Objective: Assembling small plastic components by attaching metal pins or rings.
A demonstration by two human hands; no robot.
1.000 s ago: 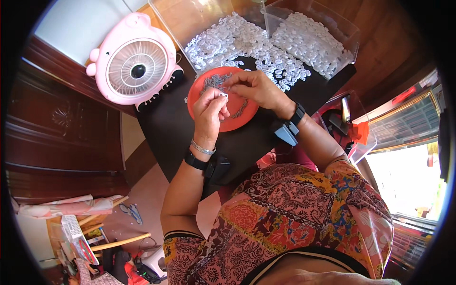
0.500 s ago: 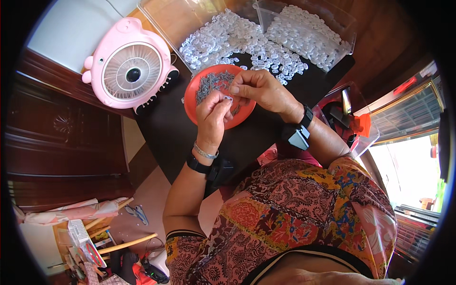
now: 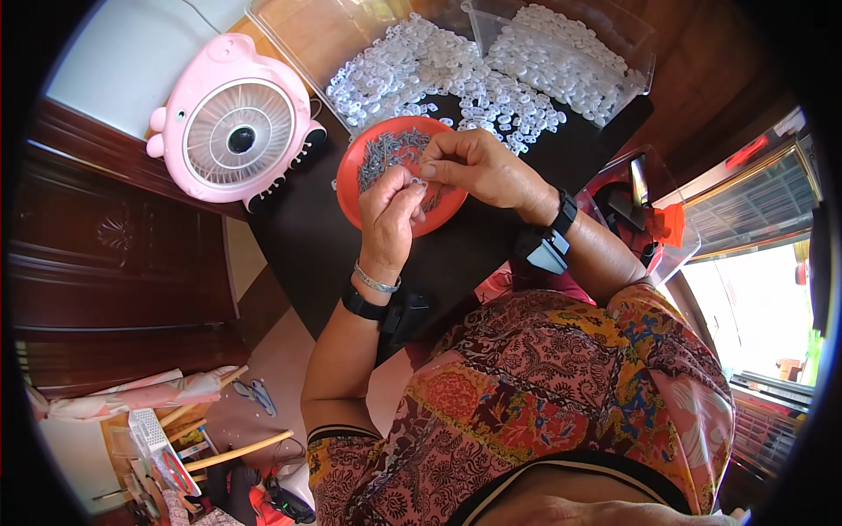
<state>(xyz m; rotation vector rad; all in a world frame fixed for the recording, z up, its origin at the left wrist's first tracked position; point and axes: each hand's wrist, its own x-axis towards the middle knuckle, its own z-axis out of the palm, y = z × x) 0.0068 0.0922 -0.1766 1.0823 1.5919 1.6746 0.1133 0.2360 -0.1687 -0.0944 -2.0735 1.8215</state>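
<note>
A small white piece [image 3: 415, 181] is pinched in the grip of the left hand [image 3: 388, 215], thumb and fingers pressed together on it above the red dish [image 3: 364, 162]. The right hand [image 3: 478, 167] is held just beside it over the dish, fingertips drawn together at the same piece; whether anything more is held cannot be told. Dark small parts [image 3: 386, 151] are heaped in the dish. White pieces [image 3: 456, 83] are spread behind the dish on the dark counter [image 3: 298, 245], and a pink fan [image 3: 232, 131] is stood to its left.

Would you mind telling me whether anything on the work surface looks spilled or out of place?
Yes: loose white plastic pieces lie scattered on the dark table, outside the clear bins, between them and the red dish. Nothing looks damaged.
</note>
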